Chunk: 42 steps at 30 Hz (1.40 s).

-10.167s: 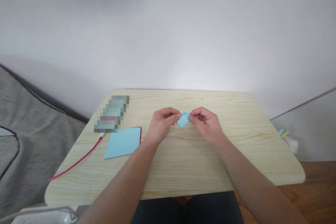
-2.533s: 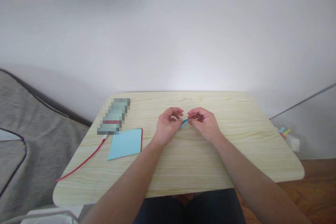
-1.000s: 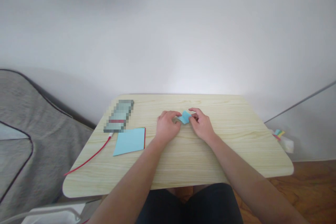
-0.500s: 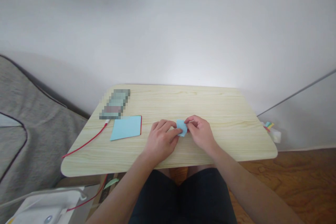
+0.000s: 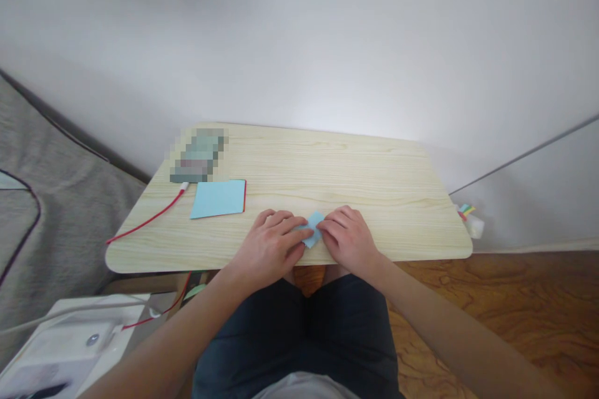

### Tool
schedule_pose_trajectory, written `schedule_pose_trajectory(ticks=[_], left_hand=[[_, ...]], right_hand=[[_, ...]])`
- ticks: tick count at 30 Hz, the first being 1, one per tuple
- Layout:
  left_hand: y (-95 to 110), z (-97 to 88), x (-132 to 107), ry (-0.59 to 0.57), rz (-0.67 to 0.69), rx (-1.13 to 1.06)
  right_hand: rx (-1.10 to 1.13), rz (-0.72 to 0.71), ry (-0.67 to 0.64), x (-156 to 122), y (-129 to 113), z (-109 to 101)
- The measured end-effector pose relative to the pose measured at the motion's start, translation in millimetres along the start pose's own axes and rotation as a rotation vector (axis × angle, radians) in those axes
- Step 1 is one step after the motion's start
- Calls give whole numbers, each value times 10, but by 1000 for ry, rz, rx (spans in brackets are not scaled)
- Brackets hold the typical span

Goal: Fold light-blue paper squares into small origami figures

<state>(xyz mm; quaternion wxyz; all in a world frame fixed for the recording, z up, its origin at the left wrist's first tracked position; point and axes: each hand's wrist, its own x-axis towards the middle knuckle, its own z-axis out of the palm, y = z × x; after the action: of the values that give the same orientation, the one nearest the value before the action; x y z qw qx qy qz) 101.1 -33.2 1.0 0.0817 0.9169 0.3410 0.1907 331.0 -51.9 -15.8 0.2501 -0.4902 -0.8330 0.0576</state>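
A small folded piece of light blue paper [image 5: 314, 229] lies near the front edge of the wooden table [image 5: 355, 174]. From the left, my left hand [image 5: 274, 242] holds it, the fingertips pressed on its left side and the thumb at its lower edge. My right hand [image 5: 349, 237] pinches its right side with thumb and forefinger. Parts of the paper are hidden beneath the fingers. To the left lies a stack of larger blue sheets [image 5: 218, 198], with a red edge showing along its right side.
A blurred-out phone [image 5: 199, 156] sits at the table's back left, with a red cable [image 5: 150, 219] running off the left edge. A grey fabric surface [image 5: 60, 218] is at the left. Below it stands a white device [image 5: 70, 346]. A white wall [image 5: 327, 37] rises behind.
The view has tilted, so the table sits higher in it. The folded paper has turned to a more diamond-like slant, and my right hand has shifted its grip along its right side.
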Motion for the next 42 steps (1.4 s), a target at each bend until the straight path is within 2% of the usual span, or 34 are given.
schedule_pose_trajectory(ticks=[6, 13, 18, 21, 30, 42], left_hand=[[-37, 53, -49, 15, 38, -18], [-22, 65, -60, 69, -46, -91], [-6, 30, -41, 22, -79, -122], [-13, 42, -14, 39, -101, -149], [-4, 93, 51, 53, -282, -221], [60, 131, 30, 71, -436, -147]], right_hand=[[-16, -41, -63, -83, -1, -89], [-2, 90, 0, -195, -168, -67], [-6, 170, 49, -231, -269, -30], [-15, 204, 80, -252, -322, 0], [72, 336, 135, -206, -437, 73], [64, 392, 131, -87, -444, 90]])
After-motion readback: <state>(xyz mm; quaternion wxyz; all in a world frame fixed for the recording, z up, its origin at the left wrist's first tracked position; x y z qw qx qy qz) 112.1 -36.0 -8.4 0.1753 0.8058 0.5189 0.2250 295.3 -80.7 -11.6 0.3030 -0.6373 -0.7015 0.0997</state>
